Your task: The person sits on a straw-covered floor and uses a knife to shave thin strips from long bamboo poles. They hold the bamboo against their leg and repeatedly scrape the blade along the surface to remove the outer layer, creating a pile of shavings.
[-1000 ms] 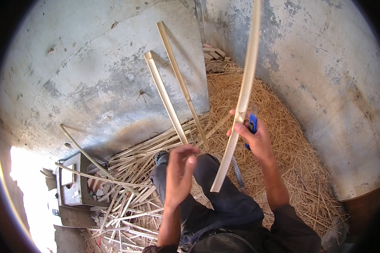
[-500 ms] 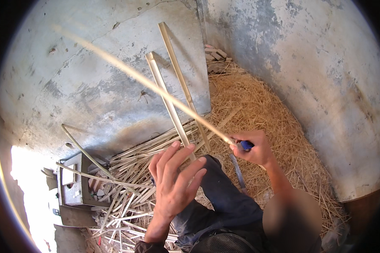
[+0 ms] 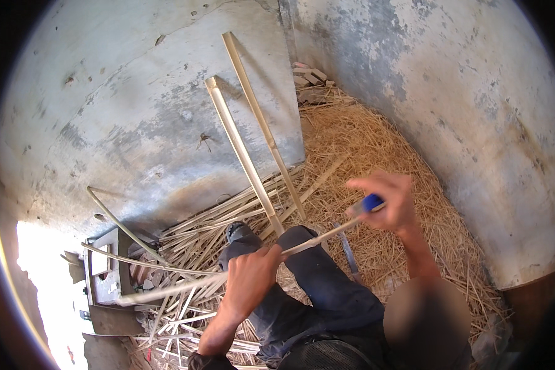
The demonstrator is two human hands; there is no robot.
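Observation:
A long pale bamboo strip [image 3: 314,244] runs slantwise across my lap. My left hand [image 3: 253,271] is closed around it near its middle, above my knee. At the strip's right end, my right hand [image 3: 391,200] is closed on a small blue-and-grey tool [image 3: 371,202], slightly smeared by motion. The strip's tip passes at the tool, under the fingers; whether those fingers also grip the strip, I cannot tell. The strip's other end, blurred, reaches out to the lower left.
Two split bamboo lengths [image 3: 243,151] [image 3: 262,117] lean on the wall. Many cut strips [image 3: 209,228] lie on the floor left of my legs. Shavings [image 3: 351,135] heap up ahead and to the right. A long metal blade [image 3: 346,250] lies by my knee; a grey metal box [image 3: 108,268] stands left.
The strip has swung from pointing up and left to lying low across my lap. My left hand, open before, has closed on it. My right hand has moved slightly right.

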